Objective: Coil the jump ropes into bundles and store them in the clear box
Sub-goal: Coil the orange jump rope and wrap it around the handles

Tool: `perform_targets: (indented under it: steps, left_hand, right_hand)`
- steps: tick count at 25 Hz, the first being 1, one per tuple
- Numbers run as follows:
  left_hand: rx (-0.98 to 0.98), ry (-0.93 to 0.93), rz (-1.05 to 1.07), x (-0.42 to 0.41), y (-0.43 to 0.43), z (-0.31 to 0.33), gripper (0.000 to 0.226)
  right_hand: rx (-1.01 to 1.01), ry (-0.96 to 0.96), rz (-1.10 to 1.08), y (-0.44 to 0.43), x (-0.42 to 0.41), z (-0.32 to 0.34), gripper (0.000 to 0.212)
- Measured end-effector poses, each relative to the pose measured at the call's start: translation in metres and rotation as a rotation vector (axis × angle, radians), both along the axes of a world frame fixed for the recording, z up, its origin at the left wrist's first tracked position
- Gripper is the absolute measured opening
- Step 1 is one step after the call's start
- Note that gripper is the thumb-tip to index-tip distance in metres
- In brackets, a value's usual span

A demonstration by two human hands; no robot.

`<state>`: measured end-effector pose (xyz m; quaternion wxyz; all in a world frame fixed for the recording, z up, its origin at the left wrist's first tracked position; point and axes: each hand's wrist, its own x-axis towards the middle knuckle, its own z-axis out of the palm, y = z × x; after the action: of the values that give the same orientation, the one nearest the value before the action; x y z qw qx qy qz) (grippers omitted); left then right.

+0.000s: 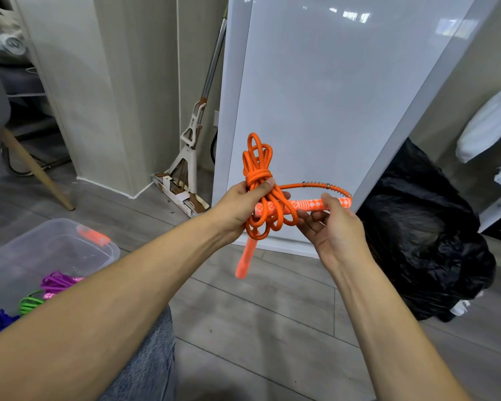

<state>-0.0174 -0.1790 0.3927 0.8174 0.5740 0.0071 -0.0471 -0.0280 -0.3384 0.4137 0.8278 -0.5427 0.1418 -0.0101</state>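
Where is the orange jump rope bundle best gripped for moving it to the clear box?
Likely the wrapped waist of the orange jump rope, taken from the left side, as the left hand does: the cross turns bind every loop there. The hanging handle dangles loose and would not hold the coil.

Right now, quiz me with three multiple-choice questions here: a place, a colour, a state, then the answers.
1. Where is the clear box? A) on the floor, lower left B) on a tabletop C) hung on the wall
2. What colour is the held jump rope? A) purple B) orange C) green
3. What is the left hand doing? A) hanging idle B) gripping the coiled bundle C) pressing the box
Answers: 1 A, it sits on the floor at lower left; 2 B, its cord is orange; 3 B, its fingers curl round the coils.
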Motion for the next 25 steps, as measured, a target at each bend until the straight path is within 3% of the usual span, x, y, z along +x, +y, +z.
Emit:
perform_targets:
  steps: [5,12,15,20,21,24,25]
  left_hand:
    - [0.112,-0.046,0.013,0.000,0.008,-0.001,0.023]
    - [0.261,-0.028,0.102,0.003,0.003,-0.005,0.023]
    - [0.253,-0.009,0.116,0.002,0.002,-0.004,0.019]
    - [0.028,0.070,0.144,0.002,-0.005,-0.001,0.020]
    - [-0.029,0.097,0.166,0.003,-0.006,-0.001,0.018]
    - [-0.198,0.150,0.249,0.008,0.002,0.001,0.012]
    - [-0.250,0.152,0.274,0.010,0.005,0.002,0.011]
  right_hand:
    - [-0.191,-0.270,0.113,0.007,-0.010,0.001,0.009]
    - [-0.795,-0.538,0.154,0.010,-0.008,-0.015,0.013]
    - [-0.838,-0.522,0.207,0.009,-0.007,-0.018,0.008]
    - [-1.153,-0.374,0.285,0.014,-0.007,-0.023,0.007]
    - [-1.127,-0.316,0.277,0.014,-0.007,-0.023,0.007]
    - [-1.029,-0.134,0.347,0.011,-0.006,-0.025,0.053]
    - [-1.056,-0.080,0.415,0.013,-0.008,-0.028,0.059]
